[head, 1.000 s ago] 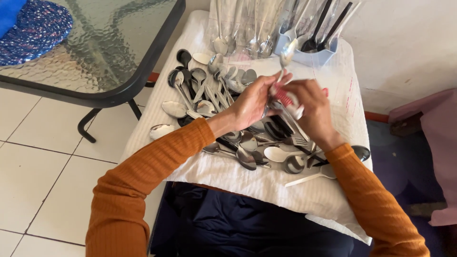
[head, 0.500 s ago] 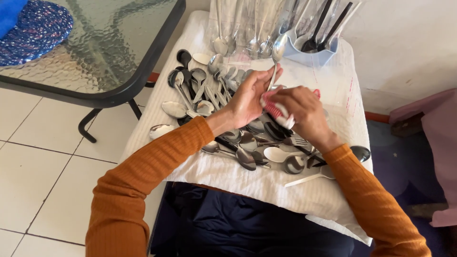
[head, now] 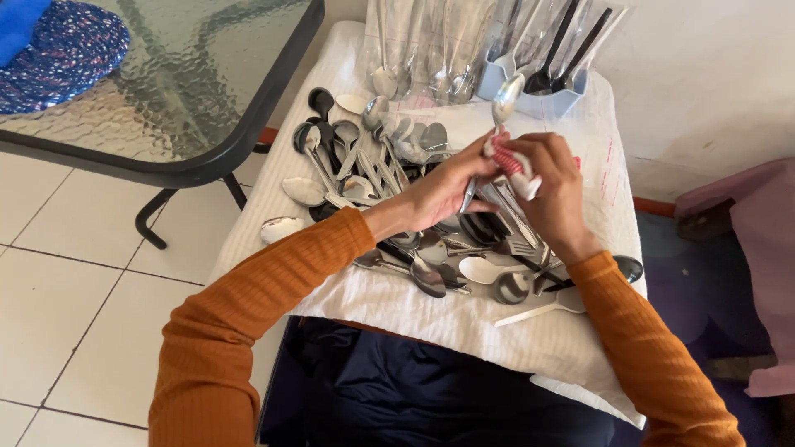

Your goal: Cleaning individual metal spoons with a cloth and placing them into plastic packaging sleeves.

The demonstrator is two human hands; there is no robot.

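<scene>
Both my hands meet over a pile of cutlery (head: 397,207) spread on a white cloth (head: 464,323). My right hand (head: 551,194) grips a bundle of metal spoons (head: 507,99) and forks bound with a red and white band (head: 512,170); one spoon bowl sticks up above my fingers. My left hand (head: 443,186) touches the same bundle from the left, fingers closed on its handles. Orange sleeves cover both my arms.
A grey cutlery holder (head: 534,87) with dark utensils stands at the cloth's far edge, beside clear bags of spoons (head: 422,50). A glass-topped table (head: 166,83) with a blue mat (head: 58,50) stands at the left. Pink fabric (head: 762,248) lies at the right, tiled floor below.
The bundle has been lifted and turned more upright, so a spoon bowl now rises above my hands. My right hand has shifted up and over the banded handles.
</scene>
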